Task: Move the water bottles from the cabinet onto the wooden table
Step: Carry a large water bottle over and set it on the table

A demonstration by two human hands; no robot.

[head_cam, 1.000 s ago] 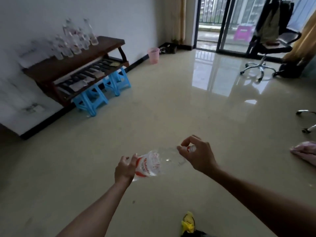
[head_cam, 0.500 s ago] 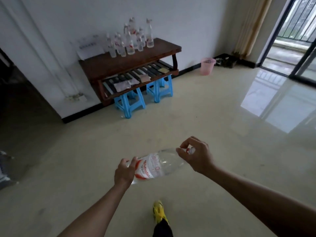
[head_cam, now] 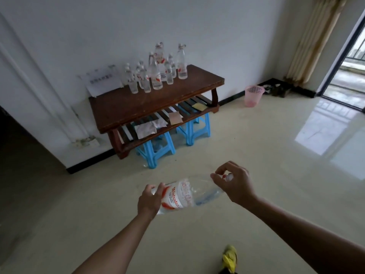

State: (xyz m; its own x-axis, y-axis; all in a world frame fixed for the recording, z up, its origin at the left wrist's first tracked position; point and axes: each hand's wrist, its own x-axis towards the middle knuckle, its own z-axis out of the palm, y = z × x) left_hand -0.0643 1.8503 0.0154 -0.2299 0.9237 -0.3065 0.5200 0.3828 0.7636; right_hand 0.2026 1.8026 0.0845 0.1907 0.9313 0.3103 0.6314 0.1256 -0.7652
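Observation:
A clear water bottle (head_cam: 187,194) with a red and white label lies sideways in the air between my hands, over the floor. My left hand (head_cam: 149,200) grips its base end. My right hand (head_cam: 234,183) pinches the neck at the red cap. Ahead, against the white wall, stands the dark wooden table (head_cam: 138,107). Several clear bottles (head_cam: 156,74) stand upright at the back of its top, near the wall. The cabinet is out of view.
Two blue plastic stools (head_cam: 156,151) sit under the table, and papers (head_cam: 146,129) lie on its slatted lower shelf. A pink waste basket (head_cam: 253,94) stands to its right. A glass balcony door (head_cam: 347,62) is at far right. My yellow shoe (head_cam: 230,258) shows below.
The view has swung left and moved closer, so the wooden table now sits nearer and more central. Both hands keep the same hold on the bottle.

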